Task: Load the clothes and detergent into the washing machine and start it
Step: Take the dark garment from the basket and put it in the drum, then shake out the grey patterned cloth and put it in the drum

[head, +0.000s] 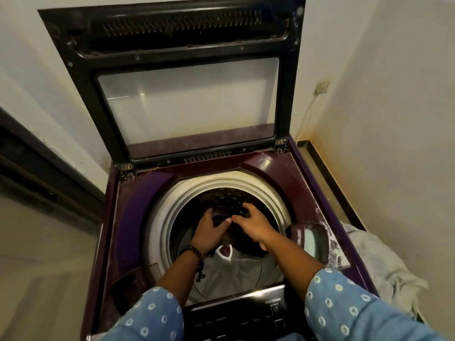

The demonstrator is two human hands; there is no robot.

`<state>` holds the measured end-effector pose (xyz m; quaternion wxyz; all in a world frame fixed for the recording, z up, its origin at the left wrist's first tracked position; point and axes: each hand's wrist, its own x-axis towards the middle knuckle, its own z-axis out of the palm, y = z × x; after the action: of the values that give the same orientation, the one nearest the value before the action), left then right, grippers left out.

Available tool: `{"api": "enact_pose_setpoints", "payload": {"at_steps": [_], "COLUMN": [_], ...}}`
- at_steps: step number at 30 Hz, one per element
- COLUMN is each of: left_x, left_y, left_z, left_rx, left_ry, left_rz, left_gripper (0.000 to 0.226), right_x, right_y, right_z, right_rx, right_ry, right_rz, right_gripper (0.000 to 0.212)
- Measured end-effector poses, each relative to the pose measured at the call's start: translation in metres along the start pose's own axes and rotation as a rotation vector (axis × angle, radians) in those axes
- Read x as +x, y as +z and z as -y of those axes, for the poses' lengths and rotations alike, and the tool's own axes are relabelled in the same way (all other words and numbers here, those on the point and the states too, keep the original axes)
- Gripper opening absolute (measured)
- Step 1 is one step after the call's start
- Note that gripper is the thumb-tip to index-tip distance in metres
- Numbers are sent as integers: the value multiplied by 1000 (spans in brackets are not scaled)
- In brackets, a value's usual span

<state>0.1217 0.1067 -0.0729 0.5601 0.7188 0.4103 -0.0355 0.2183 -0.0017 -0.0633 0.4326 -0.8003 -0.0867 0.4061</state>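
Reaching — both hands point(209, 232) inside drum rim point(157, 217) | lid point(187, 94) upright

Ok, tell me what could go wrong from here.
Both the left hand and the right hand are deep in the drum holding a dark garment; the raised lid could drop on the arms. The open detergent drawer beside the right forearm might get knocked.

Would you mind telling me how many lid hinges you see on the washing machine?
2: the left hinge and the right hinge, each at a bottom corner of the raised lid. Neither is hidden.
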Motion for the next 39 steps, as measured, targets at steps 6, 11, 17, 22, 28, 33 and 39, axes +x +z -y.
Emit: {"api": "enact_pose_setpoints", "payload": {"at_steps": [6,11,17,22,28,33,39], "left_x": [-7,-19,-29,-43,-57,-68,-76], "left_y": [-4,-1,16,46,100,166,256], "left_z": [-1,-12,-49,-90,-132,-160,-173], "left_rx": [359,627,746,762,772,872,908], "left_ry": [89,154,315,509,719,839,908], "left_rz": [-40,-48,-88,-83,52,152,376], "left_gripper": [89,89,89,88,87,89,91], "right_x": [-6,-17,-42,-67,-96,-117,-131], "right_y": [-9,-25,-53,-96,-158,-208,-252], "right_z": [-7,-12,2,1,-28,-74,-142], "right_rx": [-528,-828,-900,-901,-790,-702,-658], "right_ry": [-200,-272,-390,-414,-317,-170,36], "right_rz": [-43,-76,-196,-351,-489,-555,-555], "right_gripper": [73,74,72,70,69,67,64]}}
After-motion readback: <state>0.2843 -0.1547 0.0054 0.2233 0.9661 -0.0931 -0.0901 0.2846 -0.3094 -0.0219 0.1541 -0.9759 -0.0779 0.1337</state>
